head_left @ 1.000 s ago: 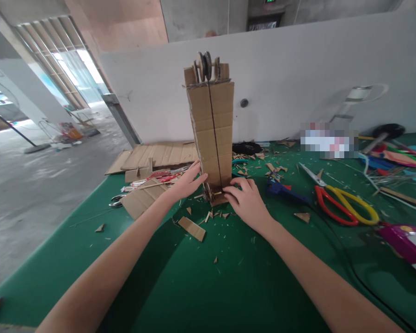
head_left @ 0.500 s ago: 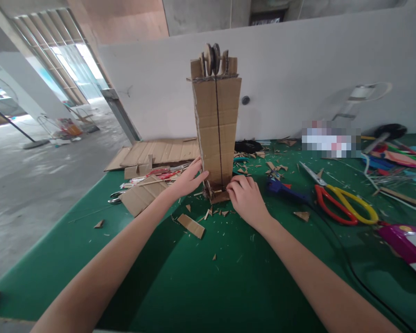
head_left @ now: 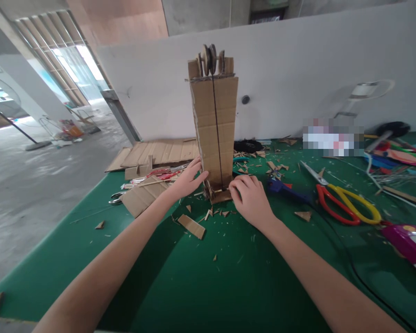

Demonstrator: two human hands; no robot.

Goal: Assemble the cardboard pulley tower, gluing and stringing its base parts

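A tall cardboard tower (head_left: 208,120) stands upright in front of me, with round cardboard pulley discs (head_left: 209,59) at its top. A dark string (head_left: 217,125) runs from the discs down its front to the base. My left hand (head_left: 189,178) rests against the tower's lower left side, fingers stretched out and thumb by the front edge. At the lower right corner, my right hand (head_left: 249,196) has its fingers bent and pinched together beside the base. What sits between those fingertips is hidden.
Red-and-yellow-handled scissors (head_left: 348,203), a blue glue gun (head_left: 287,190) with a black cable and a purple device (head_left: 407,245) lie to the right. Cardboard sheets (head_left: 159,152) and a loose cardboard strip (head_left: 191,226) lie left and in front. Scraps litter the green tabletop (head_left: 194,282).
The tower's top has shifted slightly left. My right hand has moved a little right and its knuckles have turned at the base corner. My left hand stays against the tower.
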